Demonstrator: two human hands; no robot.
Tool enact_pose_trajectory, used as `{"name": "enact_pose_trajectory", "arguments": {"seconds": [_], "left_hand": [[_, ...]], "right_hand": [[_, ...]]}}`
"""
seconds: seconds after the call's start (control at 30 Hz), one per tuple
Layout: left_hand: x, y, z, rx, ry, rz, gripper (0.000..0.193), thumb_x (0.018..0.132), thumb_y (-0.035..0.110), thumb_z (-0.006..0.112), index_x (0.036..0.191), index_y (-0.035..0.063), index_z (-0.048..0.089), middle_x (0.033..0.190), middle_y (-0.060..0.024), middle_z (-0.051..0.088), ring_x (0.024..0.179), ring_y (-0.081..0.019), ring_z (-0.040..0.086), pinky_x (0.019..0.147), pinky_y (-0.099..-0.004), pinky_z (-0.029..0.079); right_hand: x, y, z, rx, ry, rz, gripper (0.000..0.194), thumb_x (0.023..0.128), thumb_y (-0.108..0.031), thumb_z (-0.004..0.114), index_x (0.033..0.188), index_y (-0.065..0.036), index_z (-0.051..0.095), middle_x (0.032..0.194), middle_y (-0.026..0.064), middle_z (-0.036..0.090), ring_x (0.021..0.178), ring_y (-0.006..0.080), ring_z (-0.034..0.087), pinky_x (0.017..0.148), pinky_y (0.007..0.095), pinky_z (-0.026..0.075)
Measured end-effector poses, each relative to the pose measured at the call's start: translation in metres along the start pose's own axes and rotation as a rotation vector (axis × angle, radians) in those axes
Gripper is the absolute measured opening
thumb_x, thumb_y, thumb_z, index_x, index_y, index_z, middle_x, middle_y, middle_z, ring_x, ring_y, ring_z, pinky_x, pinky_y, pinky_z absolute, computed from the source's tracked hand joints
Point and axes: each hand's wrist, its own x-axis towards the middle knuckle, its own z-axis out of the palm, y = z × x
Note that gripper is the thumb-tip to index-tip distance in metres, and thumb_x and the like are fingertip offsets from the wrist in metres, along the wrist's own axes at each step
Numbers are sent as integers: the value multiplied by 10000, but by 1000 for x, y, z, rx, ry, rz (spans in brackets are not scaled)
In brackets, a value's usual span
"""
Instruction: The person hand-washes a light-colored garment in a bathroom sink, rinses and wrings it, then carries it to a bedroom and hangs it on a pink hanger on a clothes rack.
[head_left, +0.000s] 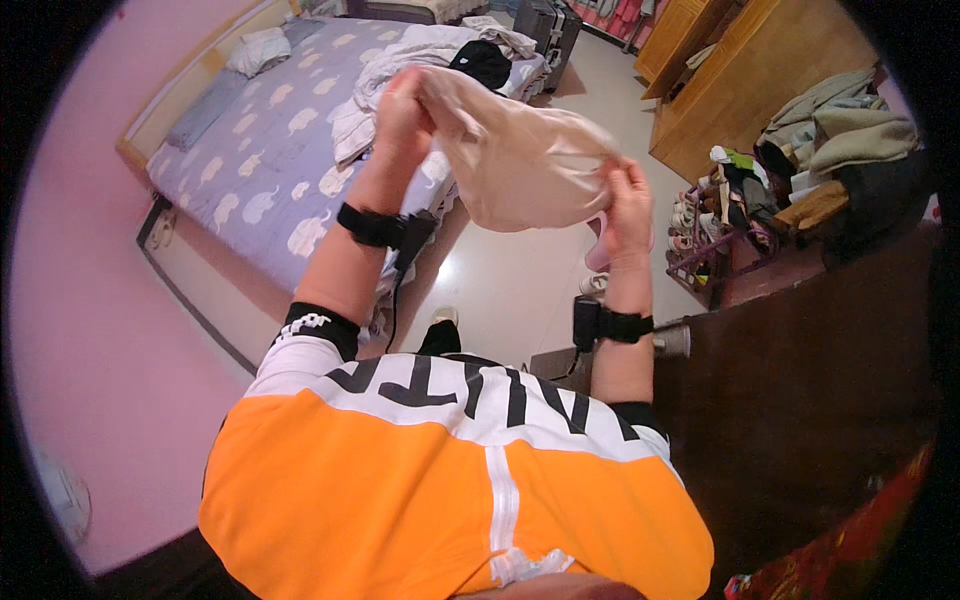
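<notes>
A pale beige cloth garment hangs stretched between my two hands, held out in front of me above the floor. My left hand grips its upper left corner, near the bed's edge. On the right side, my right hand pinches the other edge of the fabric. The cloth sags and creases in the middle, and its exact kind cannot be told. Below my right hand, a pink thing is partly hidden by the hand and wrist. Each forearm wears a black strap with a small device and cable.
A bed with an elephant-print sheet stands left, bearing rumpled white bedding and a black garment. A dark suitcase is beyond it. Right are a wooden wardrobe, a shoe rack, piled clothes and a dark surface.
</notes>
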Motion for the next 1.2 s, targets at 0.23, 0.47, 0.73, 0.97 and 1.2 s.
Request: {"name": "enact_pose_trajectory", "arguments": {"seconds": [0.23, 0.47, 0.73, 0.97, 1.2], "left_hand": [[57, -4, -38, -89, -188, -90, 138, 967, 219, 510, 1030, 96, 514, 956, -43, 626, 872, -199, 638, 798, -384, 543], [80, -42, -85, 276, -132, -414, 108, 901, 184, 574, 890, 78, 587, 854, -44, 629, 771, -174, 620, 611, -284, 498], [-111, 6, -93, 889, -302, -577, 331, 934, 292, 550, 926, -26, 642, 831, -127, 665, 755, -206, 662, 662, -338, 555], [-176, 11, 58, 521, -864, -153, 537, 883, 237, 672, 1318, -3, 467, 1247, -104, 568, 1156, -177, 525, 952, -299, 444], [-155, 20, 133, 865, -1010, -49, 523, 854, 420, 685, 1116, -26, 612, 940, -57, 642, 907, -118, 564, 799, -272, 461]], "right_hand": [[28, -32, -23, 274, -192, -110, 346, 942, -142, 553, 1261, -40, 463, 1184, 84, 596, 1072, 191, 593, 910, 334, 497], [51, -18, -41, -582, 148, 148, 160, 897, -190, 584, 1001, -78, 632, 826, 6, 633, 674, 117, 625, 552, 283, 543], [-107, -126, -68, -183, -177, 155, 229, 923, -208, 568, 1114, -86, 606, 990, 6, 647, 874, 103, 624, 791, 292, 531], [-147, -132, 40, -505, -537, 238, 384, 906, -211, 629, 1236, -25, 563, 1142, 0, 594, 1025, 71, 529, 884, 235, 434], [-125, -160, 34, -491, -526, 135, 314, 917, -202, 558, 1183, -35, 587, 984, -15, 615, 839, 42, 553, 712, 203, 442]]}}
